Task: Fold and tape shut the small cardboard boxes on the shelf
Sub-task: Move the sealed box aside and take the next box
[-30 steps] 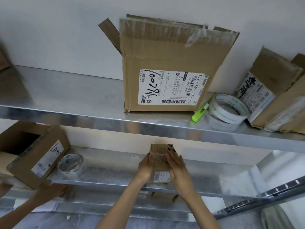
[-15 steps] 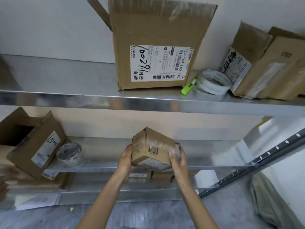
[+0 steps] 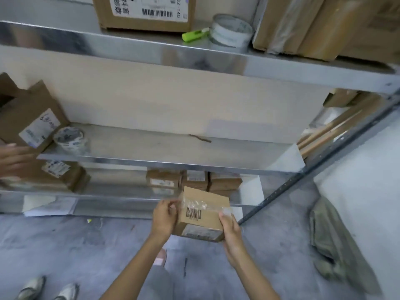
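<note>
Holds small cardboard box [image 3: 203,215] in the air, clear of the shelving, just in front of the bottom shelf [image 3: 108,203] edge and above the grey floor [image 3: 86,245]. Grips its left side with left hand [image 3: 165,217], fingers curled round the edge, thumb up near the top face. Grips its right near corner with right hand [image 3: 230,228], thumb pressing on the top at the end of a clear tape strip [image 3: 194,204]. Top flaps down, crinkled tape strip lying across them, barcode [image 3: 193,213] at its near edge, white label [image 3: 200,231] on the near face. Behind, on the bottom shelf: three small boxes [image 3: 194,180] side by side. On middle shelf [image 3: 151,163], far left: lower tape roll [image 3: 70,138] just beside an open brown box [image 3: 32,124]; second person's hand [image 3: 13,156] at frame edge, blurred, grasp not discernible. On top shelf [image 3: 129,46]: large labelled box [image 3: 142,14], green cutter [image 3: 194,34] just beside upper tape roll [image 3: 230,32], further brown boxes [image 3: 313,29] at right. On floor: crumpled cloth [image 3: 337,245] at right, pair of shoes [image 3: 47,290] lower left.
</note>
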`<move>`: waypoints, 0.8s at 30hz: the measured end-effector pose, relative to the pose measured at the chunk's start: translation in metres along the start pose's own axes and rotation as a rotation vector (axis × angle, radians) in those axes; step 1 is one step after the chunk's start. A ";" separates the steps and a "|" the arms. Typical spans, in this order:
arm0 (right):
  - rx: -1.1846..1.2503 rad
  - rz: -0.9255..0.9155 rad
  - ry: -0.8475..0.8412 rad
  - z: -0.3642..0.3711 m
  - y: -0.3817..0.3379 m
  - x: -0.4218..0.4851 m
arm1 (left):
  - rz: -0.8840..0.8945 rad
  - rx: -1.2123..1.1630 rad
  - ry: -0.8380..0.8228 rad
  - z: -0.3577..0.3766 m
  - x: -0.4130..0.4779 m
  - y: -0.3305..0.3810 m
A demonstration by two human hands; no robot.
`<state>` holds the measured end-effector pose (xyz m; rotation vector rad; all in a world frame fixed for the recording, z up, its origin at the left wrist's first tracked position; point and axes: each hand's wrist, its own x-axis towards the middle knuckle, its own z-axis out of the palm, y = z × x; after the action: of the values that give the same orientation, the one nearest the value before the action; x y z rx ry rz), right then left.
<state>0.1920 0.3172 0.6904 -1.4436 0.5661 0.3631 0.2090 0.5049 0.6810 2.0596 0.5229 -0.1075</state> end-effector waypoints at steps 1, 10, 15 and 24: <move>0.010 0.014 0.021 -0.014 0.004 -0.001 | -0.012 -0.036 -0.030 0.011 -0.011 0.002; -0.295 -0.085 0.192 -0.131 0.002 0.087 | -0.012 -0.041 -0.389 0.160 0.013 0.033; -0.654 -0.266 0.286 -0.162 -0.011 0.185 | 0.013 -0.079 -0.314 0.236 0.069 0.042; -1.144 -0.306 0.417 -0.200 -0.006 0.348 | 0.244 0.080 -0.300 0.357 0.194 0.040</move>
<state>0.4512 0.0830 0.4921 -2.7123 0.4545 0.1162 0.4480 0.2496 0.4711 2.1187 0.0830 -0.2910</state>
